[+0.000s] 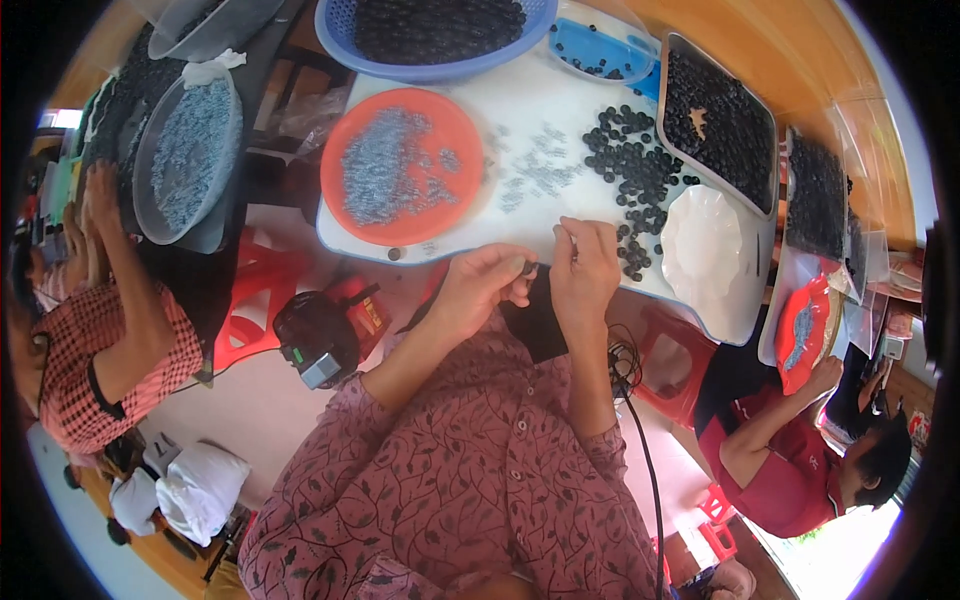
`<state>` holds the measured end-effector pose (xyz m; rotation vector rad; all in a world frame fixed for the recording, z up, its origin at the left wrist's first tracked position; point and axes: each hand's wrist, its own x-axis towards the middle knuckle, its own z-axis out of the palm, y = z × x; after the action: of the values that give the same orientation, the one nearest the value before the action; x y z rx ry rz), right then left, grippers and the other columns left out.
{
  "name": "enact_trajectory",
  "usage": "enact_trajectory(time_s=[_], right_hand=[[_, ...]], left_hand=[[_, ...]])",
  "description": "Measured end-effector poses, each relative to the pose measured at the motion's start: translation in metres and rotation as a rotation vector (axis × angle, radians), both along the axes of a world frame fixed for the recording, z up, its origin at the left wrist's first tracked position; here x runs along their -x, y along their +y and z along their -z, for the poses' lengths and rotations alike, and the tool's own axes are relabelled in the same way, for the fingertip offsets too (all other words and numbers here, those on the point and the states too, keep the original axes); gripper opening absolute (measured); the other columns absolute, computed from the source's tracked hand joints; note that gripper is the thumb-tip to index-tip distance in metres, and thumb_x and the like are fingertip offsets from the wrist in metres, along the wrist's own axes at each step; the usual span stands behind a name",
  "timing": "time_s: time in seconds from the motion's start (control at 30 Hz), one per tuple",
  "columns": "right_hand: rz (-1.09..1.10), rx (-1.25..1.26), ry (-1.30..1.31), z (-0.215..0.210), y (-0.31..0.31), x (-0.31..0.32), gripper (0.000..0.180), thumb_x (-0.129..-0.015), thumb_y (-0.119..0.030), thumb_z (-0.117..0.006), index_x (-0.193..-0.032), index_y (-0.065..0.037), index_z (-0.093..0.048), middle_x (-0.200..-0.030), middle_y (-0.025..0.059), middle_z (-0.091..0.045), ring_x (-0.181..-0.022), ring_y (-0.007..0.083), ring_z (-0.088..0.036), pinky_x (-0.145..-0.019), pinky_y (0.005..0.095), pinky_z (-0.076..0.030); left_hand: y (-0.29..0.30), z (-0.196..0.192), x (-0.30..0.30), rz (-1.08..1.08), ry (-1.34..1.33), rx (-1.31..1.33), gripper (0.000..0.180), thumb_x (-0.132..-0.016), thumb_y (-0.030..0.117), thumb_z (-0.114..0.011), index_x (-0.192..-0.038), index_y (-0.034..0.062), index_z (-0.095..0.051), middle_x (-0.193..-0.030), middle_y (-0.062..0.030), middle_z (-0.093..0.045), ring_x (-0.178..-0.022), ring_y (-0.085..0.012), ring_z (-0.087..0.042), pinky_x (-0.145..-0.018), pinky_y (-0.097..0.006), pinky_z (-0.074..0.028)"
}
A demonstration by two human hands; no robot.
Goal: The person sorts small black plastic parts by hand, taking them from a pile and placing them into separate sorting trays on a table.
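Observation:
My left hand is closed in a pinch at the near edge of the white table, with a small round black part between thumb and fingertips. Just to its right, my right hand is raised with its fingers pinched together; whatever they hold is too small to make out. Ahead on the left, an orange plate carries many small silvery pieces that look like springs. More silvery pieces lie loose on the tabletop. Black round parts are heaped beyond my right hand.
A blue basket of black parts stands at the back, beside a clear tub. At right are a metal tray of black parts and a scalloped white plate. Co-workers sit left and right. A cable hangs by my right arm.

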<state>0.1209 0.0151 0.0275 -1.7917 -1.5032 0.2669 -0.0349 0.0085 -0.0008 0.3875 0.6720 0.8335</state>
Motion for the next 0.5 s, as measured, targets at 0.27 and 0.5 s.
enact_trajectory(time_s=[0.27,0.5], right_hand=[[-0.031,0.020,-0.072,0.006,0.029,0.014,0.009,-0.086,-0.008,-0.066,-0.095,-0.007,-0.067,-0.087,0.0090,-0.058,-0.072,0.0282,-0.063,-0.061,0.0378,-0.050],[-0.023,0.011,-0.140,0.017,0.036,0.018,0.009,-0.085,-0.007,-0.066,-0.094,-0.008,-0.067,-0.086,0.0084,-0.057,-0.072,0.0280,-0.062,-0.060,0.0390,-0.050]], left_hand=[[0.001,-0.002,0.011,-0.048,0.001,0.017,0.022,-0.097,0.014,-0.060,-0.112,-0.0010,-0.064,-0.090,-0.0076,-0.066,-0.072,-0.0101,-0.062,-0.067,-0.027,-0.055],[0.001,-0.002,0.013,-0.058,0.008,0.016,0.023,-0.098,0.015,-0.059,-0.113,-0.0016,-0.064,-0.082,-0.0051,-0.065,-0.071,-0.0103,-0.062,-0.067,-0.026,-0.055]])
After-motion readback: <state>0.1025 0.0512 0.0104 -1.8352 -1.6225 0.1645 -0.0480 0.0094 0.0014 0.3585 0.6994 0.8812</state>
